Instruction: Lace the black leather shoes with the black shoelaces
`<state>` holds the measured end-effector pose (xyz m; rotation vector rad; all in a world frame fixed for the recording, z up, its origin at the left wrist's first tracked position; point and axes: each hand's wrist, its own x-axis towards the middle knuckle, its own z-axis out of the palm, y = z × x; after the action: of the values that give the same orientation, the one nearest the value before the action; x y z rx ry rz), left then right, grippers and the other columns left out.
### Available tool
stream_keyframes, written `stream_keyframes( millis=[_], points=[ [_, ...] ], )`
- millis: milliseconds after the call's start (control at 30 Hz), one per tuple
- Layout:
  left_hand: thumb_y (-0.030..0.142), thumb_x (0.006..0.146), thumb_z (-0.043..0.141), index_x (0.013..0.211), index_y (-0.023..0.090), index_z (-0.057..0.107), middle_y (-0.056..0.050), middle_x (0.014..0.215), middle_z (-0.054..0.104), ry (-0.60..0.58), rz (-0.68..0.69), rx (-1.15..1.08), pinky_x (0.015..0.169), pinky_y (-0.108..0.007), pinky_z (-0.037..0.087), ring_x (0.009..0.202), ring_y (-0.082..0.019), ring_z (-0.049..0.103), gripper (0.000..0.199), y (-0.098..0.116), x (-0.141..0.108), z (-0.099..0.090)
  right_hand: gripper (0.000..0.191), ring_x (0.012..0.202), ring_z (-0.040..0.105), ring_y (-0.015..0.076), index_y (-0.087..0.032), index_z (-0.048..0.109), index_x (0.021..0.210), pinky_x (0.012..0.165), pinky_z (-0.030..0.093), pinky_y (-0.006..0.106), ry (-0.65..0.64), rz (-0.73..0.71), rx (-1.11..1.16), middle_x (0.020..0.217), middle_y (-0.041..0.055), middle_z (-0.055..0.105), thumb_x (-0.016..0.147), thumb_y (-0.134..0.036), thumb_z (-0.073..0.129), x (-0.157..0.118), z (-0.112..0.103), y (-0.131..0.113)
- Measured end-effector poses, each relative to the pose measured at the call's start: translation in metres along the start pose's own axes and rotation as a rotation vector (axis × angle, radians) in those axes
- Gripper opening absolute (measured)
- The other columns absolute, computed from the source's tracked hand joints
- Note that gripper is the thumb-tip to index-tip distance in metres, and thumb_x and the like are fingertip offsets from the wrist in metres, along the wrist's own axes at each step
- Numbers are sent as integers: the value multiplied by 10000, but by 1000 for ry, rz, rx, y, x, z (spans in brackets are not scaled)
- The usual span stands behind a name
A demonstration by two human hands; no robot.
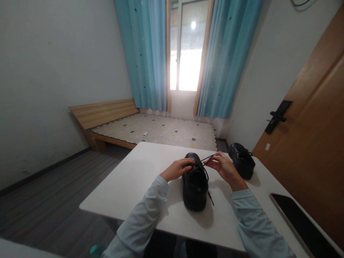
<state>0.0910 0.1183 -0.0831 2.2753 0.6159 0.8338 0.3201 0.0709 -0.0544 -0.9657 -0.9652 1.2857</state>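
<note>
A black lace-up shoe [195, 196] stands on the white table with its heel towards me and its toe pointing away. Over its left side and front lies my left hand [178, 169], fingers bent and closed against the shoe near the laces. My right hand [219, 165], just right of the shoe, pinches a black shoelace [206, 158] between thumb and fingertips and holds it taut. Another lace end [211, 199] hangs down the shoe's right side to the table. A second black shoe [243, 163] rests farther right, beyond my right hand.
The white table [126, 186] spans the area before me. A dark phone-like device [303, 224] lies at its right edge. Behind are a bed [161, 129] with a small white remote [144, 134] and blue curtains [150, 53]. A wooden door [311, 143] stands at right.
</note>
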Motion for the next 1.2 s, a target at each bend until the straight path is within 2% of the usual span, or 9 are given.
stream_keyframes(
  millis=[100, 200, 333, 500, 733, 867, 1033, 1200],
  points=[
    [365, 883, 489, 1170, 194, 596, -76, 1258, 587, -2, 1, 7, 1059, -329, 359, 1190, -185, 518, 351, 0, 0, 0, 275, 561, 636, 155, -226, 395, 743, 681, 518, 365, -8, -21, 13, 590, -60, 613, 651, -271, 650, 0, 0, 1],
    [364, 882, 490, 1171, 201, 598, -75, 1257, 588, 3, 8, 7, 1057, -338, 361, 1187, -190, 521, 349, -1, 0, 0, 276, 433, 517, 97, -231, 385, 746, 576, 507, 322, 33, -72, -85, 549, -89, 531, 655, -316, 631, 2, -2, 2],
    [361, 880, 493, 1167, 203, 601, -72, 1251, 592, 11, 8, 5, 1060, -344, 360, 1189, -190, 520, 345, -2, 0, 0, 247, 378, 399, 72, -234, 370, 747, 473, 447, 270, 60, -141, -250, 494, -107, 415, 684, -352, 578, 6, -4, 4],
    [359, 878, 498, 1167, 208, 600, -70, 1255, 590, 11, 5, -8, 1061, -346, 360, 1189, -188, 519, 342, -1, 0, 0, 210, 351, 309, 59, -234, 366, 744, 390, 360, 224, 74, -191, -295, 478, -122, 344, 707, -338, 544, 9, -5, 7],
    [360, 882, 492, 1168, 195, 597, -77, 1259, 587, 1, 4, -5, 1061, -343, 358, 1195, -189, 515, 346, -1, 0, 0, 195, 398, 379, 75, -230, 390, 748, 383, 355, 227, 171, -305, -508, 597, -83, 408, 720, -362, 532, 13, -9, 12],
    [353, 885, 486, 1173, 192, 593, -75, 1260, 585, 1, 13, 6, 1063, -335, 355, 1197, -185, 513, 347, -1, 0, -1, 144, 507, 473, 118, -224, 421, 764, 459, 385, 254, 244, -395, -760, 697, -29, 470, 771, -356, 480, 10, -8, 12],
    [349, 886, 483, 1172, 202, 593, -66, 1260, 587, 2, 14, 18, 1062, -342, 355, 1196, -186, 513, 340, 1, 0, -1, 81, 614, 507, 174, -221, 435, 773, 592, 380, 294, 329, -565, -1103, 669, 9, 517, 808, -294, 433, 5, -7, 9],
    [350, 882, 489, 1166, 214, 598, -63, 1253, 592, 6, 14, 12, 1060, -346, 357, 1191, -189, 516, 334, 1, 0, -1, 47, 634, 506, 179, -220, 456, 786, 615, 379, 298, 329, -614, -1209, 692, 23, 530, 805, -260, 440, 7, -10, 11]
  ],
)
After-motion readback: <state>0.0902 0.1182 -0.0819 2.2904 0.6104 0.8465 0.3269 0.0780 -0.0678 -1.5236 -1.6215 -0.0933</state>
